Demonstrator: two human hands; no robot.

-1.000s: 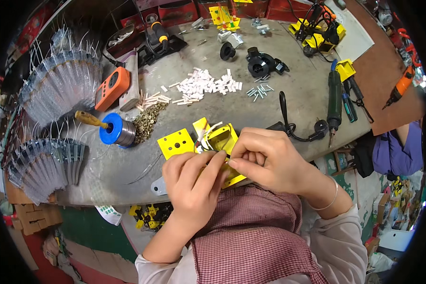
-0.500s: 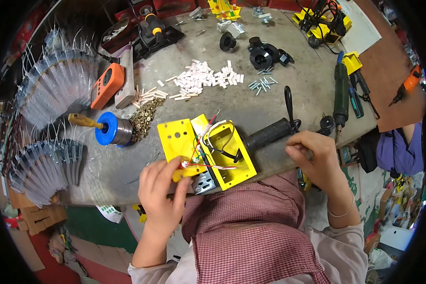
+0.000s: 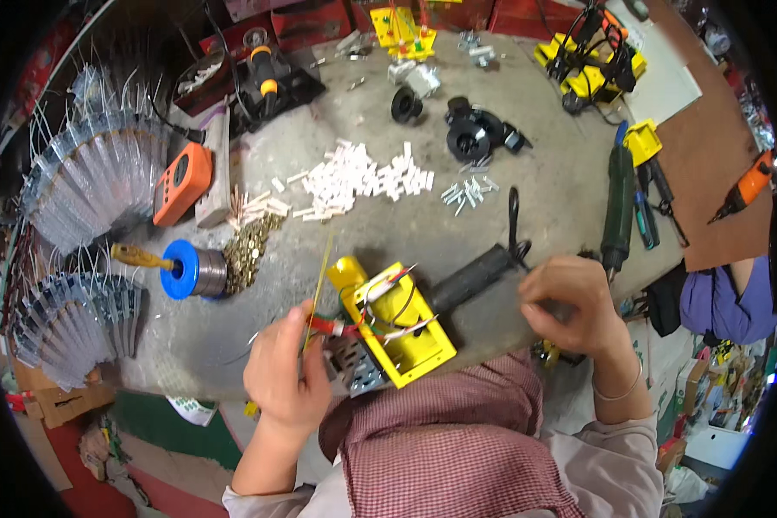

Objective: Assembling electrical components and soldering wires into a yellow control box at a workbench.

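Plate (image 3: 318, 287) in bright yellow, likely light, stiff and best taken by its edges, is pinched in the left hand (image 3: 283, 375) just left of a yellow box (image 3: 427, 369) on the workbench (image 3: 561, 173), while whether the curled right hand (image 3: 571, 302) holds anything is unclear.

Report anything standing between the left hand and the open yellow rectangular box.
A perforated silver metal plate lies left of the box, and thin red and white wires stretch from beside the left hand into the box.

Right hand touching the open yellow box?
Apart. The head view shows a strip of bare gray tabletop between the right hand and the nearest wall of the open yellow box.
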